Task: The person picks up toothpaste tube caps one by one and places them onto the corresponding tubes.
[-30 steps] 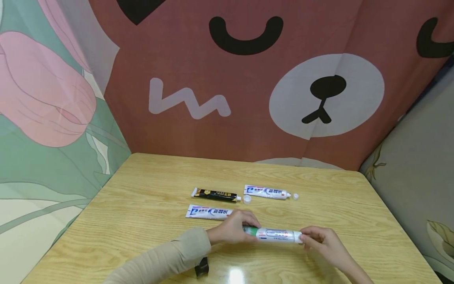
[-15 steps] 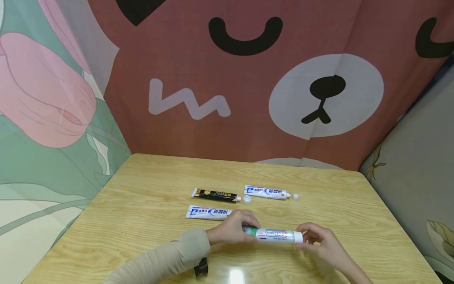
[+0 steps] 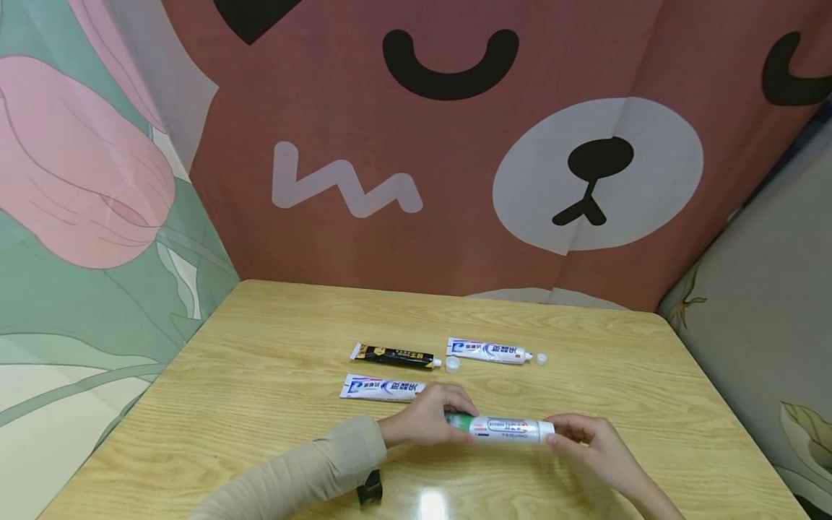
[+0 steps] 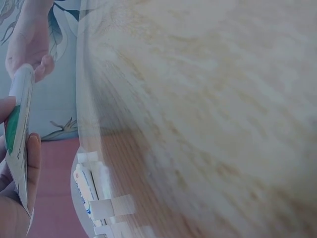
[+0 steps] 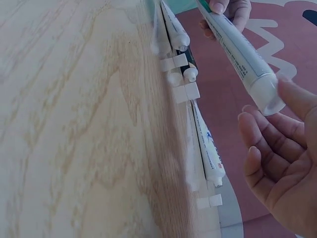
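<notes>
- Currently the left hand [image 3: 430, 415] grips the green and white tube [image 3: 510, 430] near its green end, thumb on one face and fingers behind the other.
- The right hand [image 3: 593, 444] pinches the white cap [image 3: 547, 432] at the other end of that tube, between thumb and fingers; in the right wrist view the remaining fingers curve loosely below.
- The tube is held above the table [image 3: 279, 318], well apart from the far edge and a little closer to the right edge than the left, its capped end toward the right edge.
- Nearest the far edge lies a blue and white tube [image 3: 490, 351], nozzle toward the right edge, with a small loose cap [image 3: 542, 359] near it.
- Left of it lies a black tube [image 3: 396, 357], nozzle bare, with a larger loose cap [image 3: 452, 365] just beside.
- A second blue and white tube [image 3: 380, 388] lies closer to the near edge, its right end hidden behind the left hand.
- Behind the far edge hangs a reddish-brown cloth [image 3: 455, 238] printed with a bear's face.
</notes>
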### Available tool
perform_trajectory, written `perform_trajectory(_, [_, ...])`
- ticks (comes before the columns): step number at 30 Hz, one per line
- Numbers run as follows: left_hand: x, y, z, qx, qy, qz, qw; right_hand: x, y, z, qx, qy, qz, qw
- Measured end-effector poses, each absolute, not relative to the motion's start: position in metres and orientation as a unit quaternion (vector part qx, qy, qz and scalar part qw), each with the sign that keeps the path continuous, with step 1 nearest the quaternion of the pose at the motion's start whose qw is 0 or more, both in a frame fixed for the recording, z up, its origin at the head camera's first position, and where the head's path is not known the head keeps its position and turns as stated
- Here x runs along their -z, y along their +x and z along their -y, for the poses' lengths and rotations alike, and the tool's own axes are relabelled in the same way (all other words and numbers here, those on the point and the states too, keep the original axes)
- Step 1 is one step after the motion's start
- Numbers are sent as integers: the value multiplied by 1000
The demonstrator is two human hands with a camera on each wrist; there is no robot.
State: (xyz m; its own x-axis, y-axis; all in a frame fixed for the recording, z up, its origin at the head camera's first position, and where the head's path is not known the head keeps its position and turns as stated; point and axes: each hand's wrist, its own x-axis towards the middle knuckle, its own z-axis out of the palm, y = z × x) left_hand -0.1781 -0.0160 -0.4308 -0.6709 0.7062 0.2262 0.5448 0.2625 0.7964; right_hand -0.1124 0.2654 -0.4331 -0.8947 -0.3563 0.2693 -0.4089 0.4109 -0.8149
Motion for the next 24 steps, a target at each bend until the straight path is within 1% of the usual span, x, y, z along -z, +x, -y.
perform_trajectory(6, [430, -178, 17, -458, 395, -792, 86, 434, -114, -266, -491, 248, 835, 19])
perform_trajectory(13, [430, -179, 17, -461, 394, -791, 86, 436, -115, -263, -495, 269, 824, 62])
perform_trajectory(24, [428, -178, 17, -472, 386, -787, 95, 434, -113, -261, -493, 252, 829, 76])
